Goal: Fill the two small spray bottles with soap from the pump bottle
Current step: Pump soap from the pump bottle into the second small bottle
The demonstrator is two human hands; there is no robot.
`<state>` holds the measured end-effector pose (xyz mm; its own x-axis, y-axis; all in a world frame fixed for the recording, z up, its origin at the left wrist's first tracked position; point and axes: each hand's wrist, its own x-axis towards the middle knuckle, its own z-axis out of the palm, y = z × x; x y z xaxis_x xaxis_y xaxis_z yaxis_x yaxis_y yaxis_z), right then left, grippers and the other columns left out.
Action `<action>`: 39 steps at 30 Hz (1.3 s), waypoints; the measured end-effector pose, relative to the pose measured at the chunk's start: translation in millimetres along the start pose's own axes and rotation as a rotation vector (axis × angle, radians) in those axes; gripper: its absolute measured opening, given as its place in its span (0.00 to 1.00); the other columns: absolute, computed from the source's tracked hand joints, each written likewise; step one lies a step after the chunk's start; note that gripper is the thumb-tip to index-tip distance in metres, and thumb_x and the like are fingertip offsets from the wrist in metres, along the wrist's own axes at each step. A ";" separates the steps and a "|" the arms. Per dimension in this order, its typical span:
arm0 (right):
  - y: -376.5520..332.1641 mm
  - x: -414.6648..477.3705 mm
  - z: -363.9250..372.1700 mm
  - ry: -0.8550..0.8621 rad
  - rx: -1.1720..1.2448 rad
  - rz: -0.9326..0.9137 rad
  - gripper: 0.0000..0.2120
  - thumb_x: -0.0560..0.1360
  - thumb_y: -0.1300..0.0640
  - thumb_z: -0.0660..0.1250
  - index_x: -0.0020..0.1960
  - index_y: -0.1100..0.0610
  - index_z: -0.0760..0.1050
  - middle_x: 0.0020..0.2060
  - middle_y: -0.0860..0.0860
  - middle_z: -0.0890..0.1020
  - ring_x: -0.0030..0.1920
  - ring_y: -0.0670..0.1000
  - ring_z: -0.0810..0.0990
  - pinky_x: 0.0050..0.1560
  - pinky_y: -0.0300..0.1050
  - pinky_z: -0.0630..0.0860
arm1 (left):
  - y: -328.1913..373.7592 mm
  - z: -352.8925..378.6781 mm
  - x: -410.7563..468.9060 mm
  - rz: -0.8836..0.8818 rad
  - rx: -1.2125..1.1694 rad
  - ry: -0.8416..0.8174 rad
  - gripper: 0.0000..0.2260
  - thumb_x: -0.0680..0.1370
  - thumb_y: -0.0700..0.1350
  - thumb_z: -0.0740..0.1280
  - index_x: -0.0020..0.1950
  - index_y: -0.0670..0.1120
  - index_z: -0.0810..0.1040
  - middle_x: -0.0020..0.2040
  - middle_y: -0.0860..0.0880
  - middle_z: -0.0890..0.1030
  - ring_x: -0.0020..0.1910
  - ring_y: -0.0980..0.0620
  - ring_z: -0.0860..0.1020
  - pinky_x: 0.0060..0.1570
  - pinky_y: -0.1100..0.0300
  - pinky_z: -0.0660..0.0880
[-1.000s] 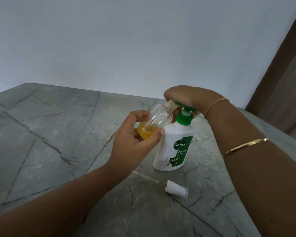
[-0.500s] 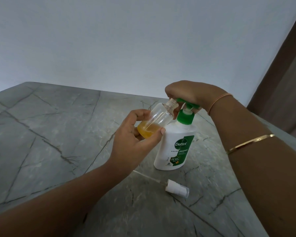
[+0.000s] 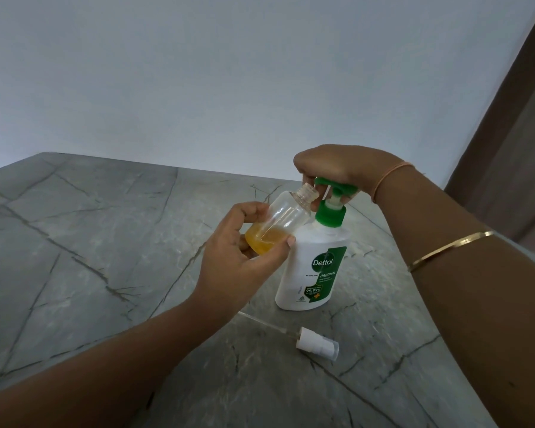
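Observation:
My left hand (image 3: 241,257) grips a small clear spray bottle (image 3: 283,219), tilted with its open neck up against the spout of the pump. Orange soap fills the bottom quarter or so of it. A white Dettol pump bottle (image 3: 314,270) with a green pump head (image 3: 334,188) stands upright on the table. My right hand (image 3: 337,168) sits on top of the pump head with fingers curled over it, one fingertip by the small bottle's neck. The pump head stands raised on its stem. Only one small bottle is in view.
A white spray cap (image 3: 317,344) with its long dip tube lies on the grey marble table (image 3: 90,257) in front of the pump bottle. A pale wall runs behind, with a brown door or frame (image 3: 522,134) at the right.
The pump head and my right hand have risen from the pressed-down position. The small bottle stays at the spout in my left hand.

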<state>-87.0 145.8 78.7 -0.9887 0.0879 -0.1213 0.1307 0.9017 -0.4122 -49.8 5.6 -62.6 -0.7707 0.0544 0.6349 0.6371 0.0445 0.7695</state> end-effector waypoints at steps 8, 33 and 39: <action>0.8 -4.0 9.0 0.023 0.027 -0.005 0.11 0.73 0.56 0.54 0.34 0.57 0.69 0.24 0.50 0.76 0.30 0.52 0.70 0.30 0.39 0.67 | 2.3 0.5 -0.1 0.005 -0.025 0.012 0.16 0.68 0.50 0.72 0.52 0.59 0.71 0.49 0.59 0.78 0.42 0.60 0.81 0.35 0.68 0.78; 5.6 -1.6 10.6 -0.006 0.065 0.003 0.12 0.73 0.54 0.54 0.34 0.56 0.70 0.15 0.45 0.74 0.27 0.50 0.71 0.21 0.31 0.68 | 4.3 0.4 -0.1 -0.012 -0.031 0.013 0.16 0.69 0.50 0.74 0.52 0.57 0.71 0.51 0.57 0.78 0.43 0.59 0.81 0.37 0.65 0.79; 2.6 -3.0 4.9 0.018 0.045 -0.019 0.12 0.73 0.54 0.54 0.36 0.57 0.71 0.28 0.50 0.79 0.30 0.51 0.72 0.26 0.34 0.68 | 3.8 1.3 -0.6 -0.027 -0.009 0.007 0.17 0.66 0.56 0.70 0.52 0.58 0.71 0.52 0.58 0.78 0.44 0.58 0.81 0.38 0.64 0.80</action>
<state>-83.4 145.9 73.6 -0.9922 0.0785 -0.0969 0.1143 0.8833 -0.4546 -46.9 7.0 -60.2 -0.7875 0.0463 0.6145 0.6161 0.0366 0.7868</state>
